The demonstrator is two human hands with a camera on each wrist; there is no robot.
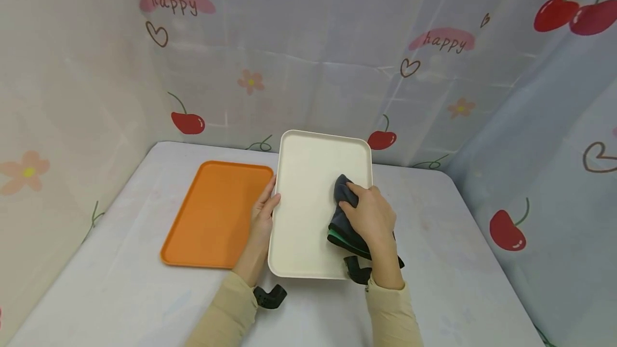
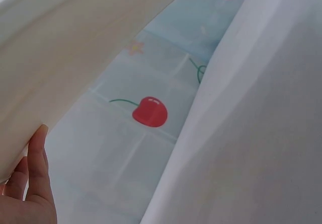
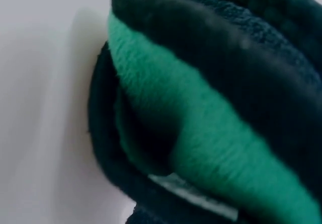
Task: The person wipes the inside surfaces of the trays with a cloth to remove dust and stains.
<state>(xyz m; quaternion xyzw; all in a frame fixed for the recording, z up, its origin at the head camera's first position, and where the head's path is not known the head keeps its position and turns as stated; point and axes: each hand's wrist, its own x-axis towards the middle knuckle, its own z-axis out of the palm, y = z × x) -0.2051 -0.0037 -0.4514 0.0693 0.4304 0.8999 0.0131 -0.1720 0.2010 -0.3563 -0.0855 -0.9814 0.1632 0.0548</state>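
Note:
A cream-white tray (image 1: 308, 202) is tilted up off the table, its inner face turned toward me. My left hand (image 1: 262, 216) grips its left edge, the thumb at the rim; in the left wrist view, fingers (image 2: 37, 158) of that hand reach up against the tray's pale surface (image 2: 65, 58). Bunched in my right hand (image 1: 373, 216) is a folded dark grey cloth (image 1: 343, 224) with a green side and black edging, held against the tray's right half. Folds of the cloth (image 3: 211, 123) fill much of the right wrist view, hiding the right fingers.
An orange tray (image 1: 217, 213) lies flat on the white-covered table (image 1: 434, 261), left of the white tray and partly behind my left hand. Cherry-patterned curtains (image 1: 318, 68) hang along the table's back and sides. Each wrist carries a black mount (image 1: 271, 296).

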